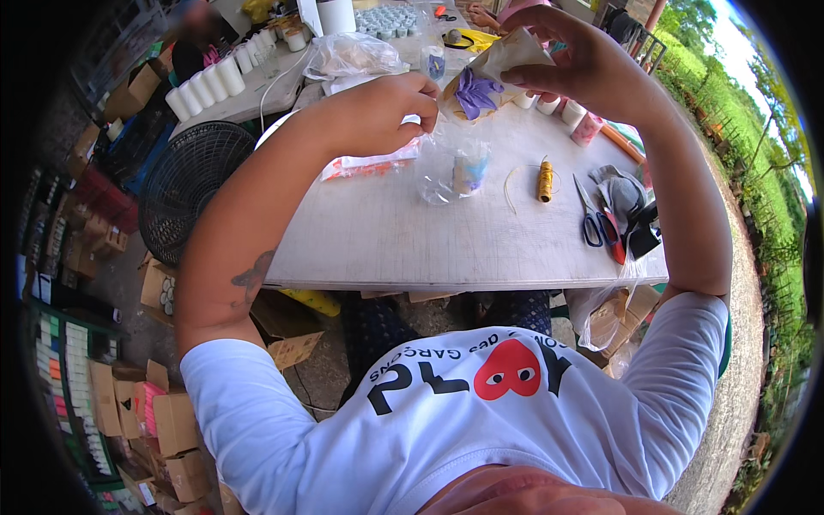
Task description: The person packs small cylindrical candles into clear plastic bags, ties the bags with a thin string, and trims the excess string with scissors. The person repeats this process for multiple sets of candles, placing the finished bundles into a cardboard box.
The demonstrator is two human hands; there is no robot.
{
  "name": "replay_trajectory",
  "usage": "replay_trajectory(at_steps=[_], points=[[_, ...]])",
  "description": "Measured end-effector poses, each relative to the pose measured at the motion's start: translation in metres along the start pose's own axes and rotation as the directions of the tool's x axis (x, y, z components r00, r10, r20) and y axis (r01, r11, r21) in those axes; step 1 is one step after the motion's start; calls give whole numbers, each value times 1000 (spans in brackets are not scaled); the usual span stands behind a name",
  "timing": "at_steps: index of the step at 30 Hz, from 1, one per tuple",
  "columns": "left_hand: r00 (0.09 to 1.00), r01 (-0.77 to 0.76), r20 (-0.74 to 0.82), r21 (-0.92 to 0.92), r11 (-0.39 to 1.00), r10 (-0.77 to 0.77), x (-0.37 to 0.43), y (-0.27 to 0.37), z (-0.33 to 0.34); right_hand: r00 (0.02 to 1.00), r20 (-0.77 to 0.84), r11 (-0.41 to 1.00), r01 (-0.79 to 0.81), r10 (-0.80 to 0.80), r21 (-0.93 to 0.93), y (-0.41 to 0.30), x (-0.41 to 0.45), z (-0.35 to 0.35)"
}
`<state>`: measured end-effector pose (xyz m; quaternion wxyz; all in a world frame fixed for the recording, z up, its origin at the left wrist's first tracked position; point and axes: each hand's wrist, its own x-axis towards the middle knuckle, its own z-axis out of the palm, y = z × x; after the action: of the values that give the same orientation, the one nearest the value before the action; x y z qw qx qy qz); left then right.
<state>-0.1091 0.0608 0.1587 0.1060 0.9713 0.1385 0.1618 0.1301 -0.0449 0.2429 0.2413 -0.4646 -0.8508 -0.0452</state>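
Note:
My right hand [573,64] is raised over the far part of the table, its fingers around a translucent, brown-stained container [499,61] that bears a purple flower-like piece [476,93]. At the left of that container, my left hand [393,109] has its fingers curled; whether they pinch anything is not clear. Below both hands a clear plastic bag [441,177] lies on the white table [399,244], with a blue, white and purple candle-like piece [470,174] in or behind it. A spool of golden thread [545,181] is nearer me, beside a loose strand.
Blue-handled scissors [593,215] and a grey cloth [618,187] are at the table's right. White candles [206,84] line a farther table at left, near a black fan [193,187]. A plastic bag [608,315] hangs at the near right edge. Other people sit beyond.

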Motion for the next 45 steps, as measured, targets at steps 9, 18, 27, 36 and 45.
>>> replay_trajectory(at_steps=[9, 18, 27, 36, 45], points=[[997, 70, -29, -154, 986, -75, 1, 1, 3, 986, 161, 992, -19, 39, -126, -21, 9, 30], [995, 65, -55, -278, 958, -83, -8, 12, 11, 924, 380, 998, -24, 46, -63, -12, 20, 78], [974, 163, -95, -345, 925, -207, -15, 17, 28, 900, 379, 965, -137, 216, -225, 6, 25, 154], [980, 40, -170, -324, 945, -100, -23, 8, 30, 824, 557, 962, 62, 101, -265, -3, 38, 147], [892, 50, -389, -418, 907, -228, -14, -13, 85, 858, 462, 931, -49, 225, -362, 20, 35, 103]])
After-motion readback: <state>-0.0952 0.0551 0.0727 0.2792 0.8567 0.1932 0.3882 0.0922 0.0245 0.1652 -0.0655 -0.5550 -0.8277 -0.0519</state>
